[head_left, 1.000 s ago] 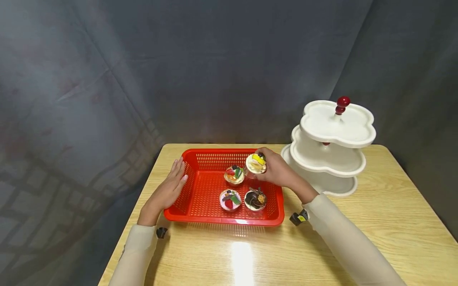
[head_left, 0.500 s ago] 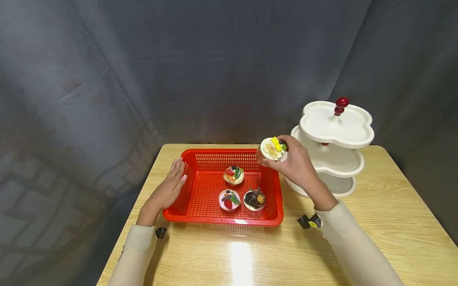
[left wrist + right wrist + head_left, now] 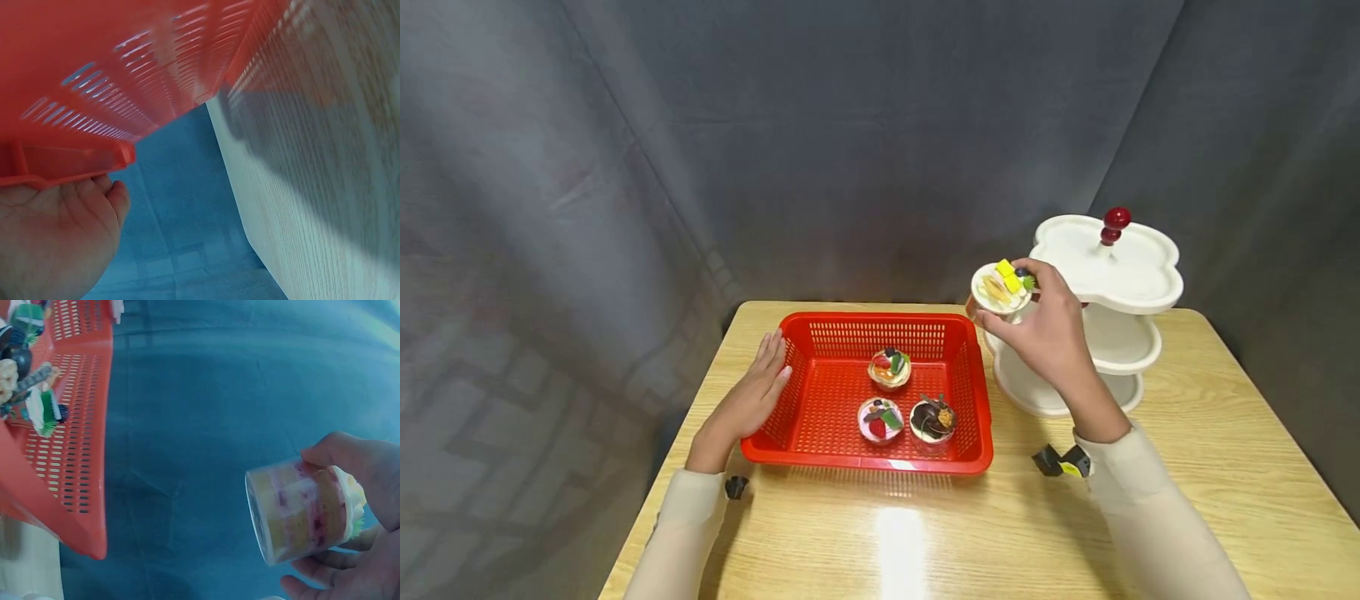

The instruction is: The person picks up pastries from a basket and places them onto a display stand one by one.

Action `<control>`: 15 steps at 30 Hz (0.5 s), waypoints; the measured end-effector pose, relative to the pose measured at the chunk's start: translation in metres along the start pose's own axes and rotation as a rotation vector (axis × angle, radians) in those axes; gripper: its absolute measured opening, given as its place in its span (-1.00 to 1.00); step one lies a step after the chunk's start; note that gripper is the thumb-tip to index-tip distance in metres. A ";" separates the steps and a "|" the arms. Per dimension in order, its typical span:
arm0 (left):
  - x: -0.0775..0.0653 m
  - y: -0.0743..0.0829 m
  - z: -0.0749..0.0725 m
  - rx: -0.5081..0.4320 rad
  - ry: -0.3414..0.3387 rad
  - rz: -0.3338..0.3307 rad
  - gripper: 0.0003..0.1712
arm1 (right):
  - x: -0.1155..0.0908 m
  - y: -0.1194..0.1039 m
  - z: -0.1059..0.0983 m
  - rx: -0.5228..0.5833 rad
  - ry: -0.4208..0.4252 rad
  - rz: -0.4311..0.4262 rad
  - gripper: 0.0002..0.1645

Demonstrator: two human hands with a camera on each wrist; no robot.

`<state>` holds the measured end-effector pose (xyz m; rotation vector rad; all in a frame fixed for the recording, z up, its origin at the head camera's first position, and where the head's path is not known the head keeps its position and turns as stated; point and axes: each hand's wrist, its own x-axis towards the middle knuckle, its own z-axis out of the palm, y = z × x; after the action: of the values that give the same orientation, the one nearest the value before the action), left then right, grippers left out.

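Observation:
My right hand (image 3: 1051,327) grips a clear dessert cup (image 3: 300,509) by its sides, thumb on one side and fingers on the other. Layers of cake show through its wall, and cream with yellow cubes tops it. The cup is in the air, in front of the left part of the white tiered stand (image 3: 1108,267). My left hand (image 3: 751,398) lies with straight fingers against the left rim of the red basket (image 3: 865,460). Inside the basket stand a chocolate-topped cup (image 3: 933,419), a pink-cream cup (image 3: 880,419) and a fruit-topped cup (image 3: 889,368).
The stand has three scalloped tiers and a red knob (image 3: 1117,219) on top; it stands right of the basket on the wooden table (image 3: 1217,467). A grey curtain (image 3: 880,167) hangs behind the table.
My right hand has lifted the yellow-topped dessert cup out of the basket and carried it up and right to the stand. The left hand stays at the basket's rim.

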<state>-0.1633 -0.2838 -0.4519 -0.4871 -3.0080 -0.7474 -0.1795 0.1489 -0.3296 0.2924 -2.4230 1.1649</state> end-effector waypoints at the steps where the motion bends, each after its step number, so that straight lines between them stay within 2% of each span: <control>1: 0.000 0.000 0.000 0.000 0.001 0.000 -0.28 | 0.001 -0.001 -0.002 0.002 0.009 0.012 -0.12; 10: 0.000 0.006 0.002 -0.009 0.020 0.006 -0.30 | 0.008 -0.002 -0.018 0.034 0.112 0.126 -0.02; 15: 0.001 0.005 0.003 -0.009 0.016 0.006 -0.30 | 0.013 0.000 -0.026 0.027 0.159 0.147 -0.06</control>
<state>-0.1624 -0.2781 -0.4522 -0.4883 -2.9882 -0.7611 -0.1834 0.1690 -0.3098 0.0280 -2.3226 1.2340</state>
